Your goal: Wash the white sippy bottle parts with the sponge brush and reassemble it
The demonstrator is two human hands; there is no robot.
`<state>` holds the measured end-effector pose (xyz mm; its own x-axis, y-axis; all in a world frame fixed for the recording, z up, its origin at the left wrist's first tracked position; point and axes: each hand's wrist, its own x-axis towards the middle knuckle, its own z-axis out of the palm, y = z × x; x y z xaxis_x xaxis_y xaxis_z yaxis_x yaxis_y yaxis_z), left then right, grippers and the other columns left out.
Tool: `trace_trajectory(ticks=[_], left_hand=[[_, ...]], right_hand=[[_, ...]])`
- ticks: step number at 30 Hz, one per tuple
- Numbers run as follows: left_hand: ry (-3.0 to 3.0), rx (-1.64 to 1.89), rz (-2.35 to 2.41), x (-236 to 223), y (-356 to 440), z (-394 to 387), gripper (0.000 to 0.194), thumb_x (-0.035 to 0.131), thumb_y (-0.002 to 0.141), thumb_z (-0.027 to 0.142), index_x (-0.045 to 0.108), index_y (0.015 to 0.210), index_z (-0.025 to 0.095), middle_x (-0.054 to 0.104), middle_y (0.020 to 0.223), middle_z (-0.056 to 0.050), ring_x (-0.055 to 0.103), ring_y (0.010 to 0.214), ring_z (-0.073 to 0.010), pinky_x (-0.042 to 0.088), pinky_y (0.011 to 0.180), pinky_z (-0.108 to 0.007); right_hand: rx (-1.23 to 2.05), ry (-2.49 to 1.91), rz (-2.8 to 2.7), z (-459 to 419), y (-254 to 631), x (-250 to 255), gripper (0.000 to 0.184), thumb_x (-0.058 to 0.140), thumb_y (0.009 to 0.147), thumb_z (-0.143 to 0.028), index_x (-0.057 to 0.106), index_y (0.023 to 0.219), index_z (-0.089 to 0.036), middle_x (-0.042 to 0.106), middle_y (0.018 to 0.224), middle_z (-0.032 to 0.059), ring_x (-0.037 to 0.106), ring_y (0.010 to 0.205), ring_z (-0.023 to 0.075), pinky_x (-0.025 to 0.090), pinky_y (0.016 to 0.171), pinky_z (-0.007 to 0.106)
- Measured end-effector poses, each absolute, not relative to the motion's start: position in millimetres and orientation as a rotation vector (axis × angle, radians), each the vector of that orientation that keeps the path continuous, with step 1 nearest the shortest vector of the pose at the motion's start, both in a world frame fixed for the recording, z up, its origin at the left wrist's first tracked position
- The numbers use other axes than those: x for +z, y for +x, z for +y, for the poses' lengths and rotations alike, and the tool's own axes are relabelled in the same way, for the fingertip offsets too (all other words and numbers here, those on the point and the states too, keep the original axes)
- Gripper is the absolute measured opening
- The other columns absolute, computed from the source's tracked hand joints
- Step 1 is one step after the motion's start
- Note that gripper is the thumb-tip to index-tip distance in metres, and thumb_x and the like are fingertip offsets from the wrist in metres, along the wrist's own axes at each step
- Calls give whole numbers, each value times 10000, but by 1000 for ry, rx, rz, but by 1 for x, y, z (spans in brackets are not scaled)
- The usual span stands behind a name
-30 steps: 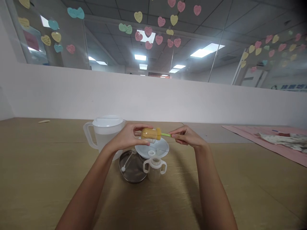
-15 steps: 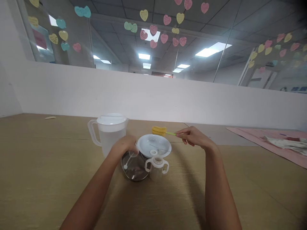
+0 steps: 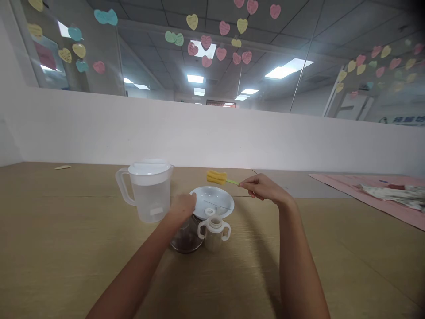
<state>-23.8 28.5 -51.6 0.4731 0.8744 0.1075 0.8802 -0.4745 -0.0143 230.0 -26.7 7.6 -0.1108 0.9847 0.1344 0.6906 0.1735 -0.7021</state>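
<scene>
In the head view, my right hand [image 3: 260, 186] pinches the thin green handle [image 3: 233, 182] of a bottle brush. Its yellow sponge head [image 3: 216, 177] is up in the air behind a white bowl [image 3: 212, 190]. My left hand [image 3: 183, 206] is at the bowl's left rim, above a round metal tray [image 3: 186, 245]; its fingers are blurred and partly hidden, so I cannot tell whether they grip the rim. A clear, faint shape shows on the tray beneath that hand. A lidless sippy cup [image 3: 214, 237] with two white handles stands upright before the bowl. A white ring-shaped part [image 3: 210, 212] lies in the bowl.
A lidded white plastic pitcher [image 3: 151, 190] stands left of the bowl. On the right, a pink cloth [image 3: 332, 184] lies with some fabric [image 3: 395, 195] on it. A small flat pale piece [image 3: 63, 167] rests at the back left. The white wall [image 3: 212, 137] bounds the table behind.
The sponge brush has come out of the small clear bottle in my left hand. That hand went down to the tray with the bottle, then moved right to the bowl's rim.
</scene>
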Motion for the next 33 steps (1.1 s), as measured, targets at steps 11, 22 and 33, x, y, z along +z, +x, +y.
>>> trace_trajectory(ticks=[11, 22, 33], left_hand=[[-2822, -186, -1538, -78, 15, 40, 348, 441, 791, 383, 658, 690, 131, 665, 768, -149, 622, 728, -250, 432, 601, -305], [-2821, -904, -1569, -47, -10, 59, 357, 575, 666, 305, 495, 989, 178, 621, 916, -61, 598, 839, -191, 456, 694, -272], [-3132, -2025, -1055, 0, -14, 16, 524, 650, 519, 81, 395, 963, 192, 554, 1042, -79, 548, 997, -190, 489, 797, -304]], right_hand=[[585, -1632, -1737, -23, 228, 7, 536, 470, 687, -672, 332, 533, -177, 311, 505, -44, 268, 442, 53, 192, 412, 207], [671, -1562, -1895, -25, 230, 7, 483, 448, 741, -614, 609, 769, -160, 322, 522, -43, 270, 460, 62, 189, 426, 200], [900, -1451, -1993, -32, 231, 9, 490, 560, 694, -568, 665, 889, -131, 275, 492, -67, 184, 429, 42, 131, 412, 210]])
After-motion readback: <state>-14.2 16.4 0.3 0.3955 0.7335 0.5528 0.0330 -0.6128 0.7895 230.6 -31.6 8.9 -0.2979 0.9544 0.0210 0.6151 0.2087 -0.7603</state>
